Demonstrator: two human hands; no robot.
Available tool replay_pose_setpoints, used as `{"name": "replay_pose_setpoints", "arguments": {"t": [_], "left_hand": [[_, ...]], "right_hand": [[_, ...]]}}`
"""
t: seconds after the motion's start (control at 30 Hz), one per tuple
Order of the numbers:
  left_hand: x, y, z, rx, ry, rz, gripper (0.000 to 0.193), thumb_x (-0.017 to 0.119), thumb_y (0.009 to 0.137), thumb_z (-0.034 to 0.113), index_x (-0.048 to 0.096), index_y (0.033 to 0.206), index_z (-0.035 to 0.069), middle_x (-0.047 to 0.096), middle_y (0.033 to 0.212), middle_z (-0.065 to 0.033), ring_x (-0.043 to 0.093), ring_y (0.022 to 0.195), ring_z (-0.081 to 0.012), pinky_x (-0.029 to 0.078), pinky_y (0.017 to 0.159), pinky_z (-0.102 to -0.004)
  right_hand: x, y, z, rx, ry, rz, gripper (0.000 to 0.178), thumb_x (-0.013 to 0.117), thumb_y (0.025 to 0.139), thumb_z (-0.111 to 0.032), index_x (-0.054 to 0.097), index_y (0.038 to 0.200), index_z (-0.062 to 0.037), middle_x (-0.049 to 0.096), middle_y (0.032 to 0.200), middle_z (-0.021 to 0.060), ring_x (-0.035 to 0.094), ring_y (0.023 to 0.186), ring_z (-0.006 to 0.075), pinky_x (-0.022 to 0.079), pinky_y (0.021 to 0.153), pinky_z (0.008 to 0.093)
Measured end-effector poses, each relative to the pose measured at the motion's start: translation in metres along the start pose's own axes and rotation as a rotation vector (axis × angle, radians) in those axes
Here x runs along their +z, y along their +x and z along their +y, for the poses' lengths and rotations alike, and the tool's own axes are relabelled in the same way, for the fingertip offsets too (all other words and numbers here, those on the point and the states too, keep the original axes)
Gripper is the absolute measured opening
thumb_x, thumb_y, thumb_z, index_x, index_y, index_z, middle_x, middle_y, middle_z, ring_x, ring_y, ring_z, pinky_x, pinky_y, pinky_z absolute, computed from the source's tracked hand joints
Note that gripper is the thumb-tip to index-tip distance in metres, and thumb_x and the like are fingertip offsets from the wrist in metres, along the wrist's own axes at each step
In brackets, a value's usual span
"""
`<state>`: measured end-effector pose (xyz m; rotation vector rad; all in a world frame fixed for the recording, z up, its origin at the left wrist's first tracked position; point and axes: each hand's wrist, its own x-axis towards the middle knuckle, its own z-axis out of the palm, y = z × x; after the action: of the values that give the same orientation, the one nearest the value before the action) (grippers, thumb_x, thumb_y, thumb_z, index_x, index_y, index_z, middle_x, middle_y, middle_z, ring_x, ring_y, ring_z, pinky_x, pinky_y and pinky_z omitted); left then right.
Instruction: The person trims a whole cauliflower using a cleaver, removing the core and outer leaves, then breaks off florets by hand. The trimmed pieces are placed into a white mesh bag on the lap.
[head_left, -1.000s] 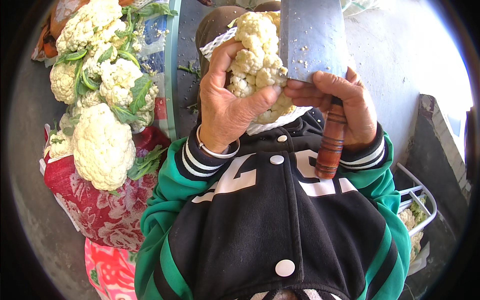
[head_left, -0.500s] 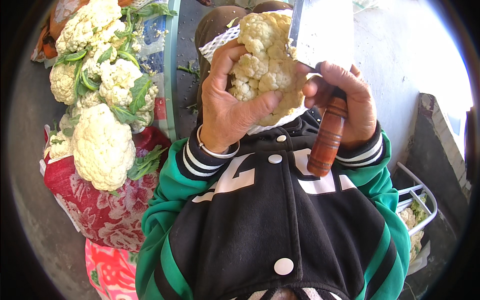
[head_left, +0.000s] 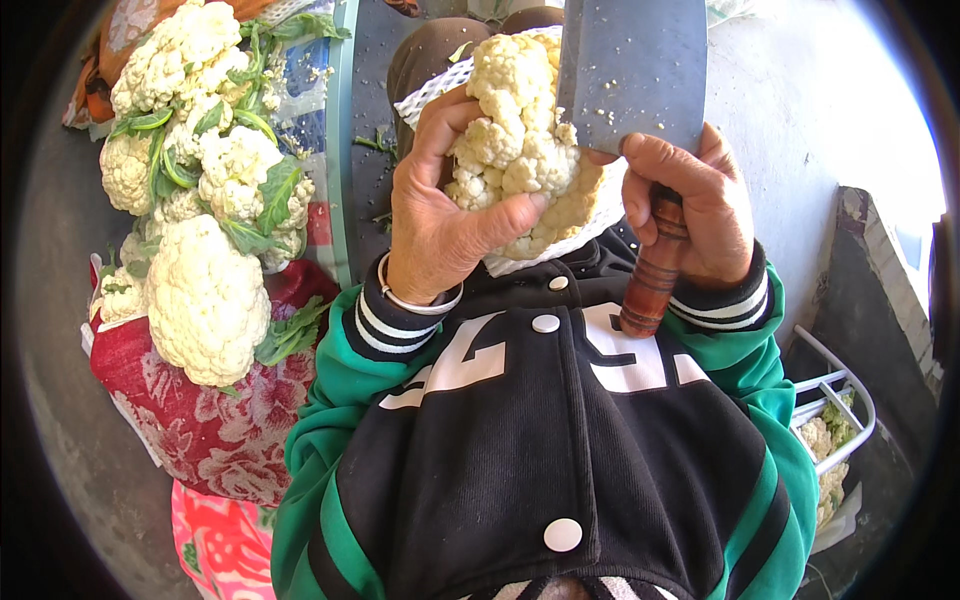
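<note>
The right hand (head_left: pixel 672 205) curls round a broad cleaver's (head_left: pixel 635 75) wooden handle (head_left: pixel 655 270), thumb against the blade, whose left edge meets the cauliflower (head_left: pixel 515 125) gripped between the left hand's (head_left: pixel 440 205) spread thumb and fingers. White mesh netting (head_left: pixel 608 200) lies beneath that cauliflower. Grey floor (head_left: pixel 780 190) spreads right of the cleaver; left of the left hand runs a pale green rim (head_left: pixel 341 170), with heaped cauliflowers (head_left: pixel 205 300) beyond it.

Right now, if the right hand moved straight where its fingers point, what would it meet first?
The right hand would probably meet the cauliflower held in the left hand, though depth is unclear here.
</note>
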<state>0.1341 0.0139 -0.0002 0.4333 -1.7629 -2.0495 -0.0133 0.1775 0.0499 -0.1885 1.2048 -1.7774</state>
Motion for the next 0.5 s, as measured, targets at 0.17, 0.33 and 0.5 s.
{"name": "replay_pose_setpoints", "arguments": {"t": [0.17,0.33,0.5], "left_hand": [[-0.0013,-0.0005,0.0002,-0.012,0.000,-0.006,0.070,0.089,0.073,0.031,0.057,0.127,0.000,0.052,0.133,-0.0092,0.056,0.121,-0.0197,0.045,0.106,-0.0345],[-0.0014,-0.0019,0.0007,-0.017,0.009,0.004,0.069,0.088,0.074,0.030,0.057,0.127,0.000,0.052,0.132,-0.0093,0.056,0.120,-0.0197,0.044,0.106,-0.0343],[-0.0023,-0.0004,-0.0012,0.026,0.040,-0.014,0.069,0.088,0.074,0.030,0.057,0.127,-0.001,0.053,0.131,-0.0099,0.055,0.120,-0.0201,0.043,0.106,-0.0345]], "right_hand": [[0.0013,-0.0004,0.0034,0.017,-0.049,0.022,0.012,0.067,0.089,-0.005,0.067,0.098,0.0026,0.072,0.085,0.0144,0.057,0.049,0.0130,0.048,0.045,0.0252],[0.0030,0.0009,0.0043,0.040,-0.047,0.027,0.013,0.067,0.088,-0.006,0.067,0.098,0.0031,0.072,0.082,0.0147,0.055,0.046,0.0128,0.047,0.044,0.0253],[0.0081,-0.0003,0.0042,0.055,-0.051,0.047,0.015,0.067,0.088,-0.007,0.066,0.097,0.0049,0.069,0.073,0.0135,0.052,0.042,0.0130,0.045,0.043,0.0251]]}}
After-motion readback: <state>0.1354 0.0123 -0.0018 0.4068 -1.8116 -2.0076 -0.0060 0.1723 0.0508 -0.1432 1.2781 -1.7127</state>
